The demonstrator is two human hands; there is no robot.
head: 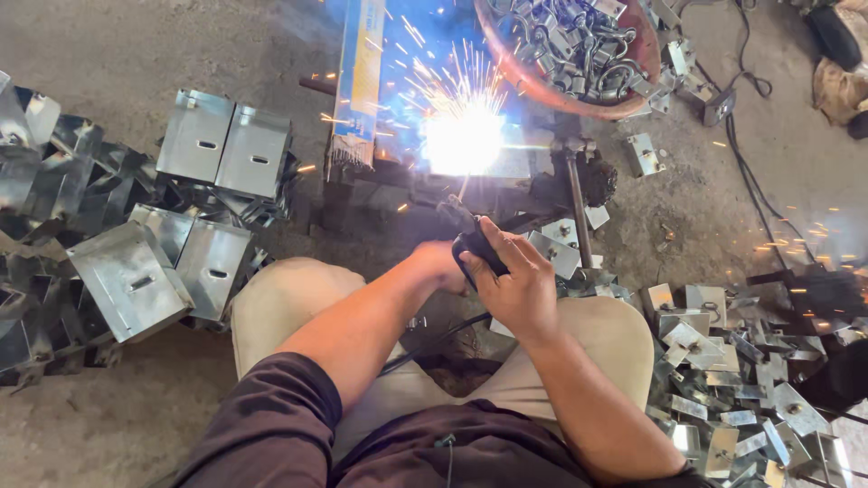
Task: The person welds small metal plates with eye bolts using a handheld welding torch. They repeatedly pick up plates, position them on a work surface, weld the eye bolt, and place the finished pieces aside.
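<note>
right hand [514, 287] fingers curled tight round black welding torch [475, 242] | left hand [440, 267] mostly hidden behind right, grip unclear, touching torch | both forearms stretched forward over knees | torch tip at bright arc [463, 137] on metal piece, floor level, sparks flying | bent steel brackets [194, 194] heaped left, small plates [723, 380] right

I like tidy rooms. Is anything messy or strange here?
Yes. Metal pieces lie jumbled in heaps on the floor, not stacked. Sparks fly from the bright weld, and both hands holding the torch are bare, close to it.
</note>
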